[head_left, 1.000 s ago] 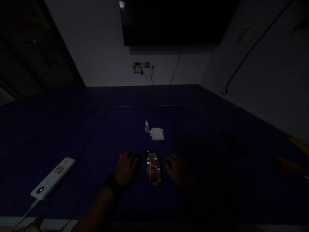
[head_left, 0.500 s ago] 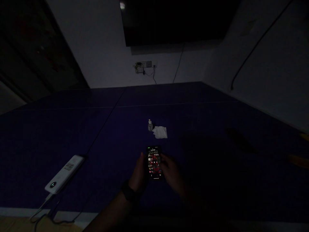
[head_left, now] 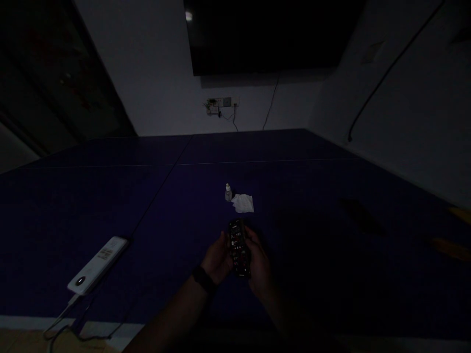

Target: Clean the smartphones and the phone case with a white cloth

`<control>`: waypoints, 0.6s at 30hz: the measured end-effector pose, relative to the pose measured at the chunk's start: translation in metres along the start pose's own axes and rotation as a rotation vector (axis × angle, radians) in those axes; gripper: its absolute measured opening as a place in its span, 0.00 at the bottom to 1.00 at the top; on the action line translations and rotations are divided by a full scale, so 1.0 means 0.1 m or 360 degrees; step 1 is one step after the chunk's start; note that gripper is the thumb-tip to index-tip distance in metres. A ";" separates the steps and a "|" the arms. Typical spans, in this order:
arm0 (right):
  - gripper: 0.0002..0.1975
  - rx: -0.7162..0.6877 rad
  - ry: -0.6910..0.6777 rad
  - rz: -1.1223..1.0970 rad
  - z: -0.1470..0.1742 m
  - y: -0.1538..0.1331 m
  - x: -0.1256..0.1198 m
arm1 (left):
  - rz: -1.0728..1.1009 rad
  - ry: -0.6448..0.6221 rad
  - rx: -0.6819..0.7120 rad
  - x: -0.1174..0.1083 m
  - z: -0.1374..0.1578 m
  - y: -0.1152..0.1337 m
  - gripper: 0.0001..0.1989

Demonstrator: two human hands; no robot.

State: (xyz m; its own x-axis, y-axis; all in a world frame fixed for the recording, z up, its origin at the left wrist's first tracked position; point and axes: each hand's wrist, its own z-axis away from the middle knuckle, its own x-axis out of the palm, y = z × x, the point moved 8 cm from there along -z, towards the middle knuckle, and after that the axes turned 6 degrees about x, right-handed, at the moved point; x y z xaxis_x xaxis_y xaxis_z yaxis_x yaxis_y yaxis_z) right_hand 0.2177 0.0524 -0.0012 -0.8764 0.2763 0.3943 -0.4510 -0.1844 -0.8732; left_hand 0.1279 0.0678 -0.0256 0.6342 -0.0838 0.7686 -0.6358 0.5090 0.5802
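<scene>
A smartphone (head_left: 239,250) with a dimly lit screen is held up in front of me, tilted to one side. My right hand (head_left: 259,262) is wrapped round its right edge. Against the left edge lies my left hand (head_left: 217,257), its palm partly showing and its fingers reaching behind the phone; a dark band (head_left: 203,278) circles that wrist. Beyond the phone, a small clear bottle (head_left: 228,194) with a white cap stands beside a crumpled white tissue (head_left: 243,203).
At the left, a white power bank (head_left: 98,264) with a plugged-in cable (head_left: 62,314) lies on the dark blue surface (head_left: 176,206). A flat dark object (head_left: 360,215) rests at the right. A large screen (head_left: 272,34) and sockets (head_left: 222,103) are on the far wall. The room is dark.
The phone has turned and tilted, and its screen looks dimmer. My right hand has come round its side, and my left palm has turned more upward.
</scene>
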 end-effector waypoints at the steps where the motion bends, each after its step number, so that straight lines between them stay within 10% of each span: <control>1: 0.31 0.0024 0.0006 -0.0012 -0.01 0.01 0.00 | 0.0013 0.0007 -0.0019 -0.02 -0.03 -0.03 0.20; 18: 0.28 0.0028 0.0179 0.0210 -0.05 0.07 -0.04 | 0.0021 0.0119 -0.0065 -0.11 -0.13 -0.11 0.11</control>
State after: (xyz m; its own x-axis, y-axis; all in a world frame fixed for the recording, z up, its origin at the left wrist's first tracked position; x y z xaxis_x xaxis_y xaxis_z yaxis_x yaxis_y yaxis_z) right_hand 0.2191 0.0542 -0.0106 -0.9042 0.3524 0.2414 -0.3372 -0.2420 -0.9098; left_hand 0.1338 0.0743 -0.0443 0.6579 -0.0137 0.7530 -0.6268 0.5445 0.5574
